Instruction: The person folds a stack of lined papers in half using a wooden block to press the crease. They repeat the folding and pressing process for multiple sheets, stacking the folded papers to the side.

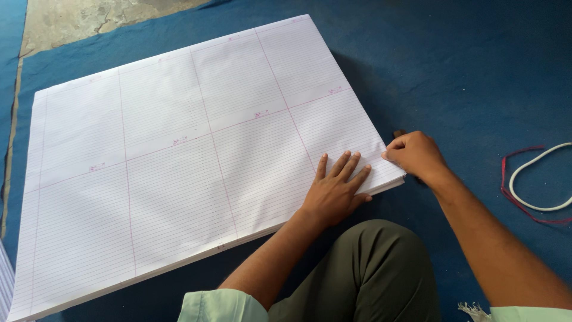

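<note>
A large stack of white ruled paper sheets [179, 155], with pink margin lines dividing each sheet into several panels, lies flat on a blue cloth. My left hand [335, 192] rests palm down on the stack near its right corner, fingers spread and flat. My right hand [417, 155] is curled at that corner, pinching the edge of the top sheets between thumb and fingers. A small dark object peeks out just behind my right hand; what it is cannot be told.
The blue cloth [465, 71] covers the floor around the stack. A white cord loop [533, 182] and a red string [513, 194] lie at the right. Bare concrete floor [77, 18] shows at the top left. My knee in olive trousers [369, 268] is below the stack.
</note>
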